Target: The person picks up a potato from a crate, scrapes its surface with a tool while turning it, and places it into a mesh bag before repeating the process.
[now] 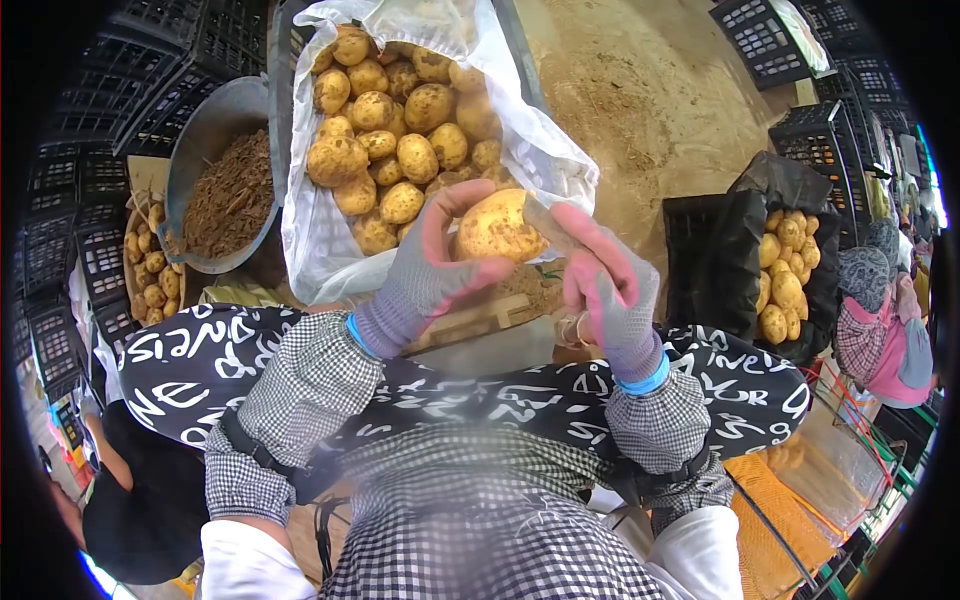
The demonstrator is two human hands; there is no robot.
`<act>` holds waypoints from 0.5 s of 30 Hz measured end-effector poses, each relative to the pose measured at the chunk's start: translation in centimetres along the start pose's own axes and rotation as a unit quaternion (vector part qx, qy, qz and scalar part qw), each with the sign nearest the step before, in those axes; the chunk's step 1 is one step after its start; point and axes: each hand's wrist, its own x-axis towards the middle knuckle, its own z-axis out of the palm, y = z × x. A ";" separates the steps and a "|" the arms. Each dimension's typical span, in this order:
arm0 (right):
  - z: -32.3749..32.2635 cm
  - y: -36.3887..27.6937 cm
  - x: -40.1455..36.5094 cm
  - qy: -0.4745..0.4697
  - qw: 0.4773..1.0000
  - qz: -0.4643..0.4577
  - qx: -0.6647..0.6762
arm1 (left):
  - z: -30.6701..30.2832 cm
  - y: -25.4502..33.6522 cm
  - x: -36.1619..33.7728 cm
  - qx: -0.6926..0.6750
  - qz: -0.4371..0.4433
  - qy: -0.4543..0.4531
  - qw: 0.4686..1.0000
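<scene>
In a grey and pink glove, my left hand [440,255] grips a large yellow potato [497,228] with brown soil spots. My right hand [605,280], gloved the same way, is closed round a flat tool like a blade [550,224], whose end touches the potato's right side. Just beyond my hands, a crate lined with a white cloth-like sheet [545,150] holds several potatoes [372,110] with soil on them. Both hands are above its near edge.
At the left stand a tub [190,125] of brown soil and a basket of potatoes [150,275]. A black-lined crate [695,250] with potatoes is at the right. Black crates [765,45] line both sides. Other people [870,330] are at the far right and lower left.
</scene>
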 end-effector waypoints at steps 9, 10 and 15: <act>-0.4 -0.4 -0.1 0.006 0.999 0.004 -0.045 | -0.4 -0.4 0.4 0.016 0.029 0.008 0.999; -0.5 -0.5 -0.2 -0.005 0.999 0.001 -0.047 | -0.4 -0.5 0.4 0.027 0.038 0.009 0.999; 0.4 -0.3 -0.1 0.006 1.000 -0.016 0.014 | 0.0 0.1 0.3 -0.016 0.005 0.015 1.000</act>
